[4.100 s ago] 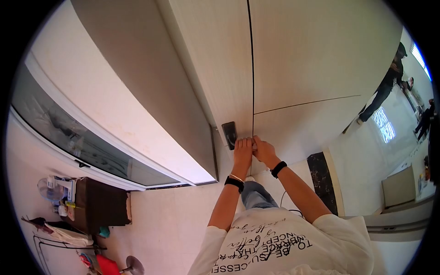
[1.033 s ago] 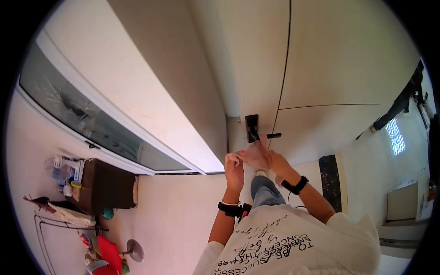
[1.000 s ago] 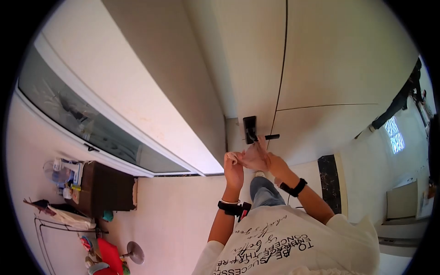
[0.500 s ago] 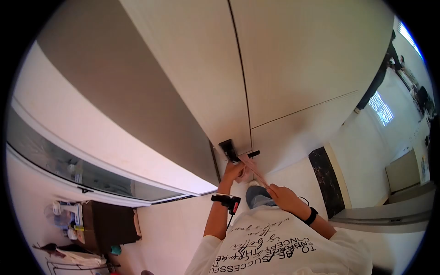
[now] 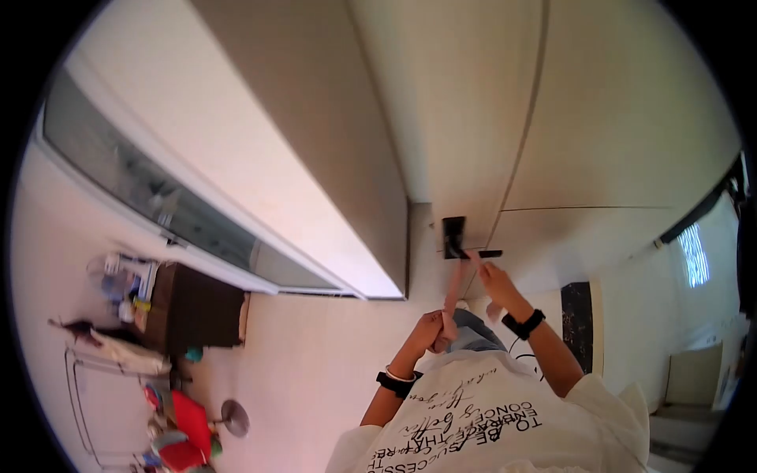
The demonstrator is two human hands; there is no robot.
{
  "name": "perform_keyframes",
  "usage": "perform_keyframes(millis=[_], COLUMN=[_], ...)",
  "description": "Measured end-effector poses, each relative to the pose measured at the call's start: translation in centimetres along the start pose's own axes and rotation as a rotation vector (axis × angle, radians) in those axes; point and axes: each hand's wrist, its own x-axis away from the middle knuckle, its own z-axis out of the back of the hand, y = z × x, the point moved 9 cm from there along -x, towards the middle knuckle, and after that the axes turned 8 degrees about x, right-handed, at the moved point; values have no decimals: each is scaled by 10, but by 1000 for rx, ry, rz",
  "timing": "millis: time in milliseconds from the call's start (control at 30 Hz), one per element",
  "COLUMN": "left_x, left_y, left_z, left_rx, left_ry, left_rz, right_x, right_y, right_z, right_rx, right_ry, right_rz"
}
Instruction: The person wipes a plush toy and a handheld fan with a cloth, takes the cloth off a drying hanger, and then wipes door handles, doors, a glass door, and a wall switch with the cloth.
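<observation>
A black door handle (image 5: 454,236) with a dark plate and a lever (image 5: 490,254) is fixed on the pale wooden door (image 5: 465,158). A strip of pink cloth (image 5: 453,293) hangs down from behind the lever. My left hand (image 5: 430,331) is closed around the bunched lower part of this cloth, below the handle and near my shirt. Just under the lever is my right hand (image 5: 495,284), its fingers pinched on the cloth's upper end. Blur hides the exact contact between those fingertips and the lever.
A white-framed glass panel (image 5: 197,229) stands open on the left. Beyond it are a dark brown cabinet (image 5: 209,307), a red item (image 5: 189,422) and a metal rack (image 5: 75,378). A dark floor strip (image 5: 577,323) lies at right.
My left hand has left the handle and moved down with the cloth. My right hand has risen to the lever. The view has turned, shifting the door rightwards.
</observation>
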Motion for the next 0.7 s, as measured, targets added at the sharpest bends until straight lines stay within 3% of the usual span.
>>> perform_keyframes(millis=[133, 200, 333, 400, 433, 500, 533, 600, 633, 700], left_x=[24, 13, 5, -17, -34, -67, -93, -118, -138, -129], left_y=[-13, -20, -4, 12, 11, 27, 19, 28, 23, 54], left_z=[14, 21, 41, 44, 43, 37, 36, 14, 5, -44], left_rx=[-16, -321, -243, -475, -495, -585, -523, -380, -394, -1180], left_ry=[-5, -43, -16, 22, -5, 10, -45, -70, -120, -27], left_rz=[-151, -211, -11, -149, -155, -436, -409, -269, -267, -1404], right_x=[-27, -31, -13, 14, 26, 58, 72, 107, 123, 150], right_y=[-18, -8, -32, -61, -48, -47, -62, -65, -57, -64], right_z=[-17, -22, 4, 27, 22, 7, 30, 44, 48, 60], right_rx=[0, -41, 95, -144, -141, 138, 152, -245, -243, -75], right_ry=[-42, 26, -148, 130, 158, 240, 266, -210, -171, -50], right_rz=[50, 5, -92, 154, 137, 397, 357, -344, -379, -186])
